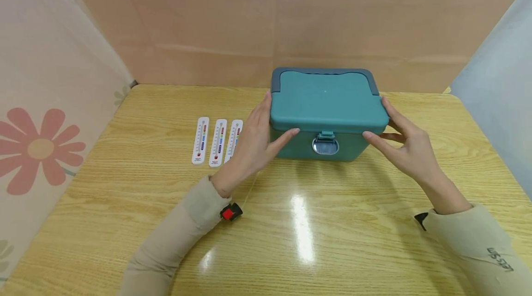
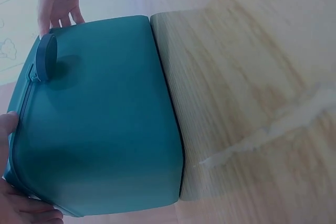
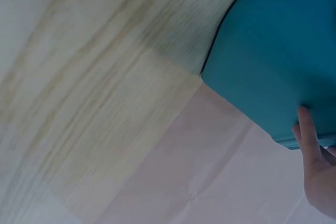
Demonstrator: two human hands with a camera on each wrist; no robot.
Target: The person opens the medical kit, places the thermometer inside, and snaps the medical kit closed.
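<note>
A teal storage box stands on the wooden table with its lid down. A grey-blue carry handle lies folded along the lid's back edge. On the front, a clasp hangs below the lid's rim. My left hand holds the box's left front corner, fingers along the side and thumb on the front of the rim. At the opposite corner my right hand grips the lid's edge, with its thumb in front and fingers on the right side. In the right wrist view, fingers rest against the box's side.
Three white thermometers lie side by side left of the box, the nearest partly behind my left hand. A brown paper backdrop rises behind the table. Patterned cloth hangs at the left.
</note>
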